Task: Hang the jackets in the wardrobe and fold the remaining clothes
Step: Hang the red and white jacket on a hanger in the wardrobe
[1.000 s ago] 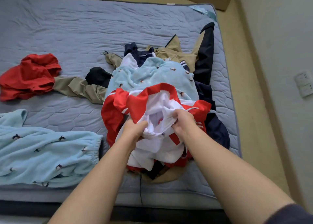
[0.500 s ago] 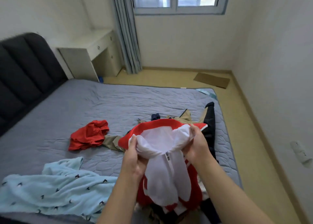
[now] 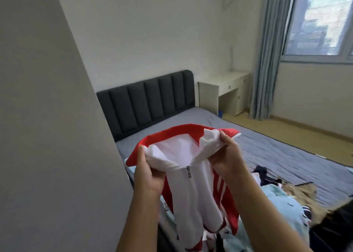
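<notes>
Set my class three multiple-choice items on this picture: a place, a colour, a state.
1. Where does the desk stand?
A) between the headboard and the curtain
B) left of the headboard
C) right of the curtain

2. What colours is the jacket?
A) blue and yellow
B) red and white
C) all black

3. How is the jacket held?
A) folded flat
B) on a hanger
C) gripped near the collar by the left hand and the right hand

1 A: it stands between them.
2 B: only red and white cloth shows.
3 C: both hands grip it in the air.
</notes>
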{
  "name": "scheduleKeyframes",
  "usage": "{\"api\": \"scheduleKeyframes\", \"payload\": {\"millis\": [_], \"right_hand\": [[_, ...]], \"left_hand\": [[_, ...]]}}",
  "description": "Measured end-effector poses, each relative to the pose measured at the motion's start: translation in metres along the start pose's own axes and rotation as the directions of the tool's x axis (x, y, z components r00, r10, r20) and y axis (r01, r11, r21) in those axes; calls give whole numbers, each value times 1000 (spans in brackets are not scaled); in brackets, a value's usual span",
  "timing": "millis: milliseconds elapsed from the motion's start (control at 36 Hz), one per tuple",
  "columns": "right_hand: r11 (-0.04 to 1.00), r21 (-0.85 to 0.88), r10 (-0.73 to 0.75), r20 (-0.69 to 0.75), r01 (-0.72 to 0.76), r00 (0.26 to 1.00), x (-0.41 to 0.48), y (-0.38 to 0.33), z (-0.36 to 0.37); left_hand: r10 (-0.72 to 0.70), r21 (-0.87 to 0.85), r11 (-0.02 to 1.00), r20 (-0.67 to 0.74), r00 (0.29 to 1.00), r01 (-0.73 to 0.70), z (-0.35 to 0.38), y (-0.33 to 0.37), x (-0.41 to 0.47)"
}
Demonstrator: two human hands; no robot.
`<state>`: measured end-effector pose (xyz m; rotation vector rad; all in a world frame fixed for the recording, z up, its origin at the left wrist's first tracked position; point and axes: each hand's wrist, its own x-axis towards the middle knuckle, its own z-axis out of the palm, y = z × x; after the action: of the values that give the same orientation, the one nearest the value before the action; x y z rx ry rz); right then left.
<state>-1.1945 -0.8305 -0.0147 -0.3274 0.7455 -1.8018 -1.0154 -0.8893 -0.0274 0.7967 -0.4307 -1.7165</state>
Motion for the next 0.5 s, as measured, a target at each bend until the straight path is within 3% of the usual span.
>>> {"api": "scheduleKeyframes", "payload": {"millis": [278, 361, 500], "right_hand": [[947, -61, 321, 256, -316, 912, -66, 102, 77], [920, -129, 392, 371, -371, 842, -96, 146, 111], [814, -261, 578, 462, -520, 673, -180, 216, 171]], "left_hand": [[382, 18, 922, -223, 897, -388, -100, 83, -117], [464, 38, 877, -333, 821, -480, -138, 114, -162], [605, 92, 752, -493, 626, -653, -203, 159, -270]]}}
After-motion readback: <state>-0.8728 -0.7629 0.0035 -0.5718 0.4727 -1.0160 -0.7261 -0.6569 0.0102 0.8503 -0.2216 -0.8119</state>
